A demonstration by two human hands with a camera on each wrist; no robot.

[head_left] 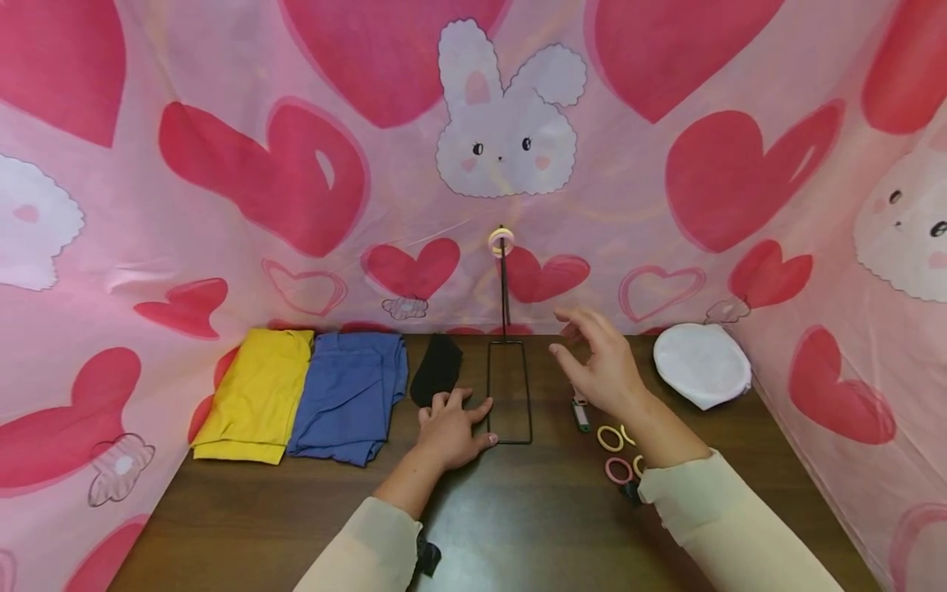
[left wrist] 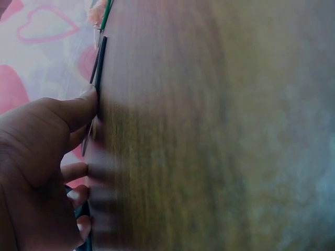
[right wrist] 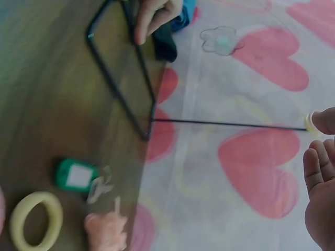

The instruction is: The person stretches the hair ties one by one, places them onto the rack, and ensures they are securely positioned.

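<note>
A black wire stand has a rectangular base point(head_left: 530, 395) lying on the table and a thin upright rod point(head_left: 505, 288). At the rod's top hang small rings point(head_left: 491, 240), yellow and pinkish. My left hand point(head_left: 450, 432) rests at the base's left bar, its thumb and index finger touching the wire. Up in the air right of the rod, my right hand point(head_left: 602, 370) has its fingers apart and holds nothing. Beneath it lies a green-tagged keychain point(head_left: 581, 417), whose pinkish figure point(right wrist: 106, 230) shows in the right wrist view.
Yellow rings point(head_left: 599, 438) and a pink ring point(head_left: 607, 471) lie below my right wrist. A black cloth piece point(head_left: 438, 366), folded blue cloth point(head_left: 348, 403) and folded yellow cloth point(head_left: 259, 395) lie to the left. A white round pouch point(head_left: 701, 362) sits at the back right. Patterned fabric point(head_left: 422, 214) encloses the table.
</note>
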